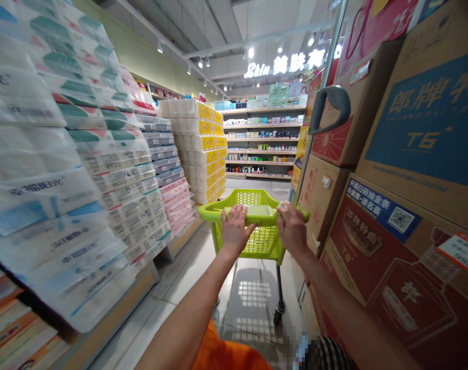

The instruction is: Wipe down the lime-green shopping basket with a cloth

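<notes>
Left hand (236, 229), right hand (291, 228) clamped on the lime-green cart handle (265, 219) — 2 wide, even grips for steady steering.

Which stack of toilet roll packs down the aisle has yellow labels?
The far stack of white rolls with yellow bands, beyond the pink packs; the nearer stacks show green or blue-grey markings.

"Skin" on the lit store sign (284, 64), "T6" and "LANG PAI TE" on a cardboard carton (423, 118), price tag (461, 252) perhaps "086"

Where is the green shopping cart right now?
The lime-green shopping cart stands straight ahead in the head view, between stacked toilet paper and cardboard cartons.
</notes>
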`<state>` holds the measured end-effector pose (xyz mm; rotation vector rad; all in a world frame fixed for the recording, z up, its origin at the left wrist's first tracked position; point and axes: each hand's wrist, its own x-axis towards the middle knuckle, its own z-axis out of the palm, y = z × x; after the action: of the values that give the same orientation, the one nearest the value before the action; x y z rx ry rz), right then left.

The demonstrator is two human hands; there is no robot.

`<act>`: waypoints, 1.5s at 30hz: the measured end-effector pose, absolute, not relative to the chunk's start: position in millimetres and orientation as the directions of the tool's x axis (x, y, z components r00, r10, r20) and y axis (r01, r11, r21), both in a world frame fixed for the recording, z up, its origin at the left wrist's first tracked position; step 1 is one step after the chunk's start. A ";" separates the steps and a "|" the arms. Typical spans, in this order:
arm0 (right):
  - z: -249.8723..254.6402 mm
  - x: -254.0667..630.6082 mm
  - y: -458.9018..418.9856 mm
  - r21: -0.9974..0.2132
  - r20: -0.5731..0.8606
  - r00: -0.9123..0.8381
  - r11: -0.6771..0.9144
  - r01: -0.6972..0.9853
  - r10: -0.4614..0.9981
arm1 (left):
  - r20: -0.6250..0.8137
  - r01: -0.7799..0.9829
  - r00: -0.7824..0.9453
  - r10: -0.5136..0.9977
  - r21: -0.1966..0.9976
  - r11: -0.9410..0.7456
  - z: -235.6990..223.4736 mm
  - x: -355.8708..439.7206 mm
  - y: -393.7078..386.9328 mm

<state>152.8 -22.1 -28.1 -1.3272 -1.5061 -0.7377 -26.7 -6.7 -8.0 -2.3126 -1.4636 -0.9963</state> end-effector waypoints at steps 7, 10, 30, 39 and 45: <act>-22.5 168.1 -23.3 -0.160 0.891 0.089 0.125 0.979 0.444 | 0.655 0.867 0.280 0.702 0.141 -0.478 -9.3 -27.2 -6.2; -17.8 169.2 -20.7 -0.256 0.876 0.198 0.076 0.964 0.440 | 0.663 0.867 0.273 0.697 0.145 -0.478 -10.6 -25.0 -5.7; -26.1 151.4 -24.3 -0.088 0.893 -0.016 0.210 0.974 0.450 | 0.660 0.872 0.272 0.701 0.139 -0.469 -8.8 -22.7 -9.3; -22.3 120.3 -20.6 -0.048 0.899 -0.114 0.355 0.934 0.423 | 0.674 0.880 0.275 0.686 0.111 -0.461 -10.5 -20.2 -8.8; -22.3 154.1 -18.5 -0.178 0.905 0.094 0.168 0.970 0.414 | 0.682 0.917 0.193 0.705 0.129 -0.376 -11.9 -41.9 1.9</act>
<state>154.1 -18.5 -22.3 -1.4051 -1.4813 -0.7276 -41.9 1.9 -11.9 -2.1661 -1.5353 -0.9752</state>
